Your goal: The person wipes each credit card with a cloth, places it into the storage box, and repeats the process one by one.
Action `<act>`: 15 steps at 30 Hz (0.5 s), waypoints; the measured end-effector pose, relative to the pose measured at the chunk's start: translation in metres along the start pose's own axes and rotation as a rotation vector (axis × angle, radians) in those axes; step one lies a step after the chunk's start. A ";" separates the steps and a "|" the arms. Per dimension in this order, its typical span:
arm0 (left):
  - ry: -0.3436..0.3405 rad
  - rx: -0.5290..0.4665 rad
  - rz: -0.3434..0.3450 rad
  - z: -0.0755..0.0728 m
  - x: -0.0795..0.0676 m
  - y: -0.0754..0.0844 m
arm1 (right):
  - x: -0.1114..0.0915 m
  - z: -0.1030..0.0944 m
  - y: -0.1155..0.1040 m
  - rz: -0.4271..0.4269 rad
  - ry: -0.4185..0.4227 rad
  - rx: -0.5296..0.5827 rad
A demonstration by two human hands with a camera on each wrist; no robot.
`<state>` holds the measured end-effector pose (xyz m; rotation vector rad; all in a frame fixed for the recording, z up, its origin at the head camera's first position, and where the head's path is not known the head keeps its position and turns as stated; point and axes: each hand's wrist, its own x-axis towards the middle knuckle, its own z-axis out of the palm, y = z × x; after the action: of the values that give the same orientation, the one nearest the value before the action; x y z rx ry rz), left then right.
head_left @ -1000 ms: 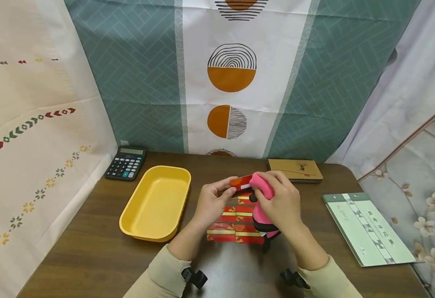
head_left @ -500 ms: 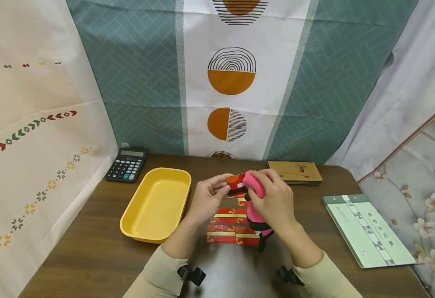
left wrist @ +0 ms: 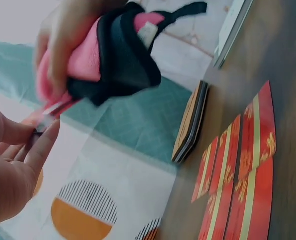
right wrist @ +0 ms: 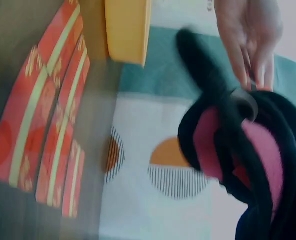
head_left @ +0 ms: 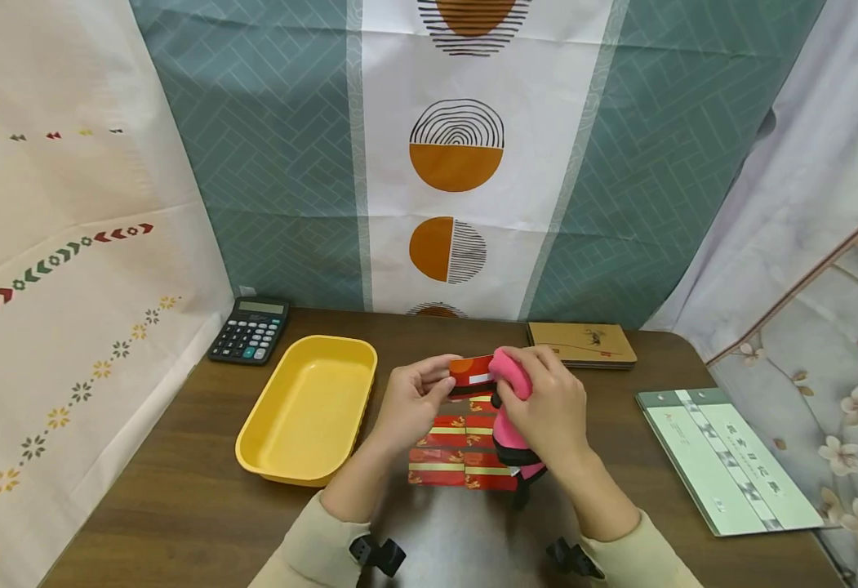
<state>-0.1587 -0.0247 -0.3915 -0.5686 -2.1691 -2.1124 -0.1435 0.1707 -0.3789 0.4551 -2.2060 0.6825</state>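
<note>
My left hand [head_left: 410, 400] pinches a red card [head_left: 470, 371] with a black stripe and a white strip by its left end. At its right end, my right hand [head_left: 552, 400] grips a soft pink cloth item [head_left: 509, 376] with black trim, pressed against the card. A black strap and a small white tag show on this cloth [left wrist: 123, 50] in the left wrist view. Beneath the hands, several red cards [head_left: 438, 474] with gold bands lie in rows on the table; the cloth and right hand partly cover them in the head view.
A yellow tray [head_left: 251, 445] sits left of the hands, with a black calculator [head_left: 248, 331] behind it. Brown notebooks [head_left: 583, 343] lie at the back right. A pale green book [head_left: 726, 461] lies near the right table edge [head_left: 829, 547]. Fabric hangs behind the table.
Both hands shifted left with the card and cloth, then the right hand edged back to the right. Somewhat more of the card shows beside the cloth. The cards on the table stay put.
</note>
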 end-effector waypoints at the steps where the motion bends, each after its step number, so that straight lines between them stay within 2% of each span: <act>1: -0.008 -0.006 0.002 0.003 0.001 0.000 | -0.001 0.002 -0.003 -0.013 -0.002 0.011; 4: -0.009 -0.015 0.000 0.014 0.002 -0.001 | -0.004 0.008 -0.014 -0.062 -0.012 0.042; 7: -0.017 -0.018 0.008 0.017 0.002 -0.003 | -0.007 0.009 -0.014 -0.068 -0.026 0.058; 12: 0.012 0.002 -0.008 0.008 -0.001 -0.004 | -0.006 0.002 0.002 0.024 -0.015 0.027; 15: 0.024 0.006 -0.008 0.004 -0.002 -0.004 | -0.006 0.001 0.008 0.036 -0.018 0.015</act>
<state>-0.1575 -0.0212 -0.3964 -0.5313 -2.1681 -2.1048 -0.1439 0.1767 -0.3868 0.4315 -2.2317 0.7166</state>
